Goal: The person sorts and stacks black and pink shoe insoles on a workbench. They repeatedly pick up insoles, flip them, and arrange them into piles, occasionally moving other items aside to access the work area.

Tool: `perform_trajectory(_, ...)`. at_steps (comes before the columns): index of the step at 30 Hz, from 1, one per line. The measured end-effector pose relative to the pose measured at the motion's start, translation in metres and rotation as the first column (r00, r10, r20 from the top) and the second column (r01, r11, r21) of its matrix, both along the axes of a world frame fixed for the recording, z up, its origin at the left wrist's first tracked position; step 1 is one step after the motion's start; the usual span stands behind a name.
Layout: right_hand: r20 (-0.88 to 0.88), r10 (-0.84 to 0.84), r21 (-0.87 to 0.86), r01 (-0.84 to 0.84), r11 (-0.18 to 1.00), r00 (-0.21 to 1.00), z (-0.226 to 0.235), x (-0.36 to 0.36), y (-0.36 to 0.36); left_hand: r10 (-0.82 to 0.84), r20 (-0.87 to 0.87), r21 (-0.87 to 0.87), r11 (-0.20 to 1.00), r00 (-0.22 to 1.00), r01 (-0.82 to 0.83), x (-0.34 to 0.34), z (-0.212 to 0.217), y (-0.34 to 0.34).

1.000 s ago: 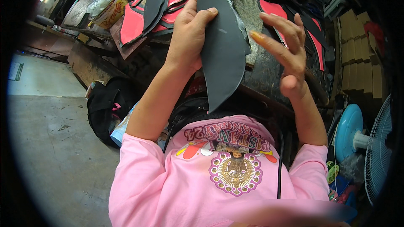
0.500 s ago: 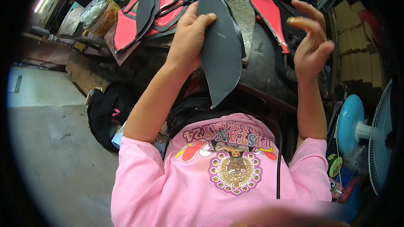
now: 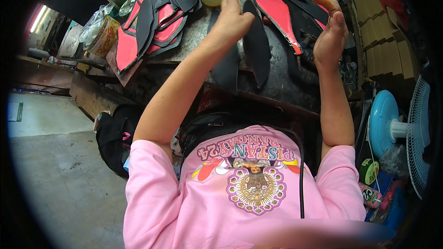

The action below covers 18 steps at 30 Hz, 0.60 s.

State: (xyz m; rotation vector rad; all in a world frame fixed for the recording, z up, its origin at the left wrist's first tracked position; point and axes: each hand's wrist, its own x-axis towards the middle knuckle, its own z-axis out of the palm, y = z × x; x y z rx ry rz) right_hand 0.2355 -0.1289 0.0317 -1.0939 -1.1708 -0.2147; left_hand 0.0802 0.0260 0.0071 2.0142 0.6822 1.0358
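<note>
Overhead, cluttered metal workbench (image 3: 277, 71), concrete floor (image 3: 60, 175)

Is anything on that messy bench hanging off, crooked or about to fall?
Yes. The dark sole-shaped sheet under the left hand droops over the metal bench edge, as does a second dark piece. The red-and-black pieces are heaped unevenly. The right hand is open and holds nothing.
</note>
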Motion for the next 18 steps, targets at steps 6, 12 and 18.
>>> perform_trajectory(6, 0.043, -0.012, -0.05, 0.014, 0.999, 0.999, 0.002, -0.005, -0.001, 0.001, -0.223, 0.352, 0.933, 0.975, 0.079, -0.05, 0.007, 0.02)
perform_trajectory(12, 0.066, -0.018, -0.097, 0.024, 0.995, 0.998, 0.002, -0.009, 0.0, 0.228, -0.643, 0.481, 0.863, 0.731, 0.153, -0.037, 0.015, -0.011)
perform_trajectory(18, 0.04, 0.008, -0.144, -0.002, 0.99, 0.999, 0.003, -0.02, 0.001, 0.412, -0.569, 0.605, 0.796, 0.711, 0.023, -0.051, 0.027, 0.016)
